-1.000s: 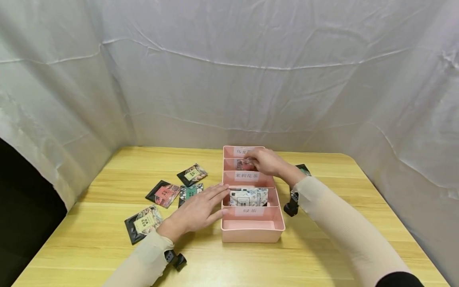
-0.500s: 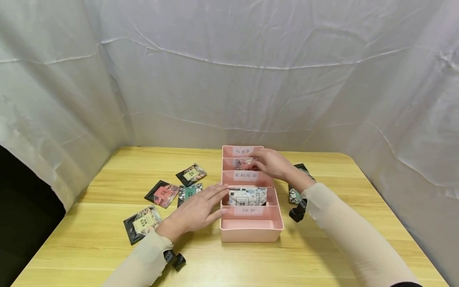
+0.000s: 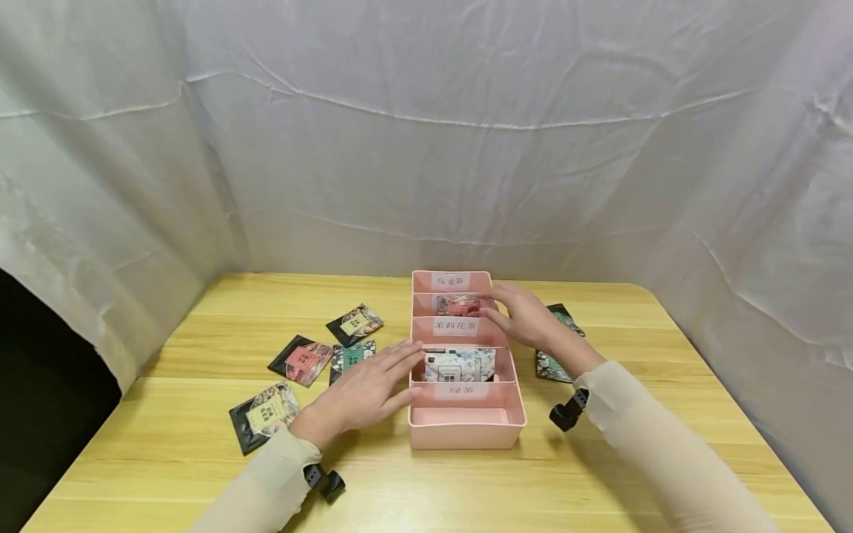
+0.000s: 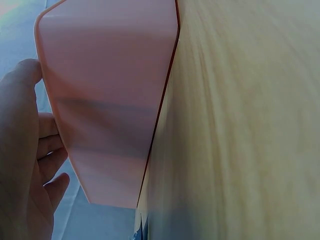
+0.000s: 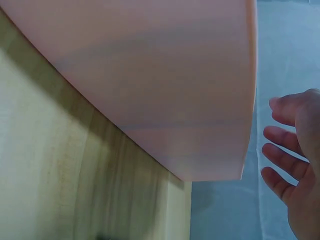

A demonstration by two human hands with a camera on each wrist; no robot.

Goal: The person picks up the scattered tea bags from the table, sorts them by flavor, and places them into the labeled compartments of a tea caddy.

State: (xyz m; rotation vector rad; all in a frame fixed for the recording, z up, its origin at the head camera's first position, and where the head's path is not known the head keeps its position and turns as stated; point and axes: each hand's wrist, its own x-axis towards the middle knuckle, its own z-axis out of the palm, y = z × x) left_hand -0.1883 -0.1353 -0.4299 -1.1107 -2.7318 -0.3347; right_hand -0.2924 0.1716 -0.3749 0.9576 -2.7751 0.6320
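A pink divided box [image 3: 464,438] with paper labels stands mid-table. Flat, nearly straight fingers of my left hand [image 3: 369,385] rest at its left rim; the left wrist view shows that hand [image 4: 20,135] along the edge of the box's side wall [image 4: 110,75]. Over the right rim, near a rear compartment, hovers my right hand [image 3: 529,318], fingers loosely bent and holding nothing. In the right wrist view the hand [image 5: 300,145] is apart from the wall [image 5: 175,90]. A red-labelled tea sachet [image 3: 456,305] stands in that rear compartment. White patterned sachets [image 3: 460,366] stand in one nearer the front.
Left of the box lie tea sachets: a yellow-labelled one [image 3: 355,324], a red one [image 3: 303,360], a green one [image 3: 351,355] partly behind the left hand, and another yellow one [image 3: 265,416]. Green-labelled sachets [image 3: 553,365] lie to the right, partly hidden by the right arm.
My right hand has let go of the red-labelled sachet, which stays in the rear compartment. The hand has drawn back to the right, its fingers loosened. My left hand stays at the rim.
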